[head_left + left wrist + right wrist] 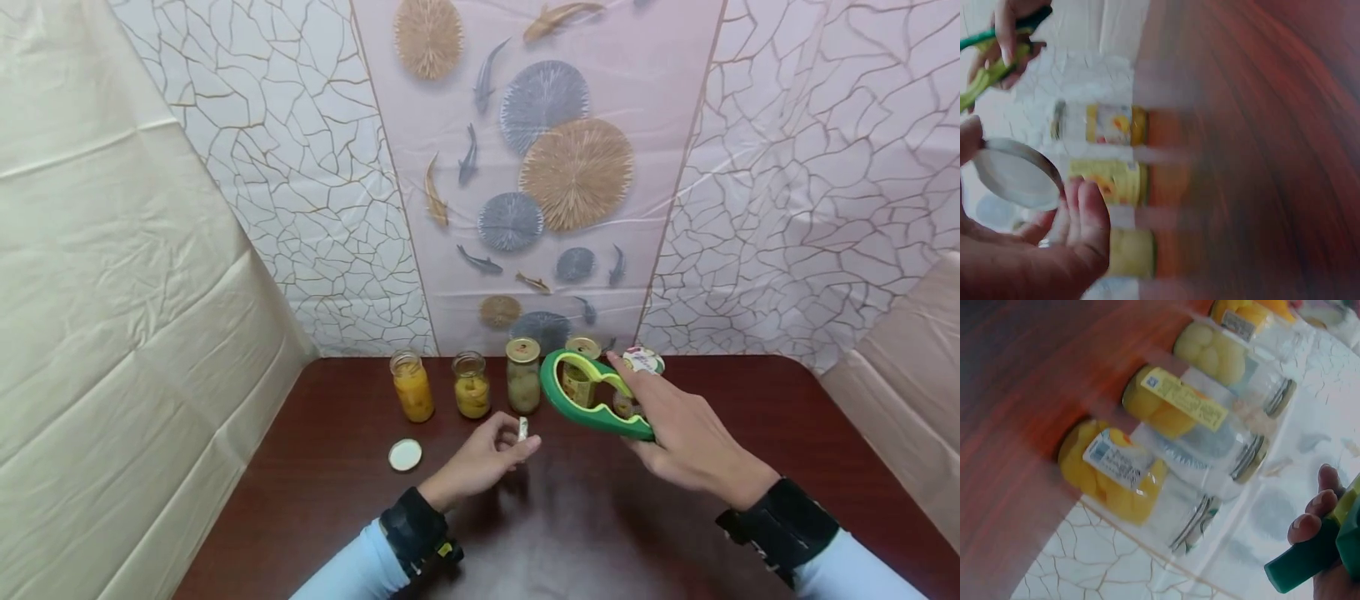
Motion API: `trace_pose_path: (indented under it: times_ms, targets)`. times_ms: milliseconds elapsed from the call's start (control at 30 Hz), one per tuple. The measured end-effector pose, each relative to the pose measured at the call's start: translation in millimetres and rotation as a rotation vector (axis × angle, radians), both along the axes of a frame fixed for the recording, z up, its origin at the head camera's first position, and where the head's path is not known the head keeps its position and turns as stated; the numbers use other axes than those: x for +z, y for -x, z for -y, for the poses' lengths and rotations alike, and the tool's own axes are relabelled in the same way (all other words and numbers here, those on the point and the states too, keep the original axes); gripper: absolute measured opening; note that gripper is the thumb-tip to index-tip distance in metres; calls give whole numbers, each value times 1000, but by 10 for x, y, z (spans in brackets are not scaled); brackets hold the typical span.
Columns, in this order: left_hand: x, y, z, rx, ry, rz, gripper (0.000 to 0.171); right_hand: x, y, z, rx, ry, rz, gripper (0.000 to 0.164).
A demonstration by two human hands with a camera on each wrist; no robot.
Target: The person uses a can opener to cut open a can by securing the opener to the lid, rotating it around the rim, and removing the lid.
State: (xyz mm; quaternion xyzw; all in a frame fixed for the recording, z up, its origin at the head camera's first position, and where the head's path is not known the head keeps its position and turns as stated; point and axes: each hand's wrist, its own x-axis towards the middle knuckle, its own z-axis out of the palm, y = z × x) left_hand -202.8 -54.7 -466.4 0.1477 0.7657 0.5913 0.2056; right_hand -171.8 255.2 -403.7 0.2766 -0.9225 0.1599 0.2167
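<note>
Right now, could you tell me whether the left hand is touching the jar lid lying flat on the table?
Apart. The head view shows dark table between the left hand and the flat jar lid; that hand pinches another lid.

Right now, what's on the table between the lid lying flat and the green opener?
In the head view, the left hand sits between the lid and the opener, pinching another lid.

**A makeshift tabletop booth, not a real kitchen**

I'm at a dark wooden table (750,433) boxed in by hung plastic sheets: cream sheets (112,292) at the sides, a crackle-patterned backdrop with a fish-and-lily panel (540,167) behind. Jars of preserved fruit (471,385) stand in a row along it.
</note>
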Motion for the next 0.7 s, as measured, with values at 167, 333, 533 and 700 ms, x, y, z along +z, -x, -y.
trace_pose_path:
  times_ms: [167, 333, 533, 700]
  targets:
    - [-79, 119, 218, 49, 190, -95, 54, 131, 32, -163, -53, 17, -45, 101]
    - [-139, 176, 375, 91, 400, -208, 55, 246, 15, -282, -98, 53, -36, 102]
    - [-284, 293, 459, 99, 603, -260, 60, 253, 0, -310, -107, 68, -19, 103]
    - [-338, 332, 474, 103, 636, -277, 57, 234, 16, -303, -108, 69, -11, 99]
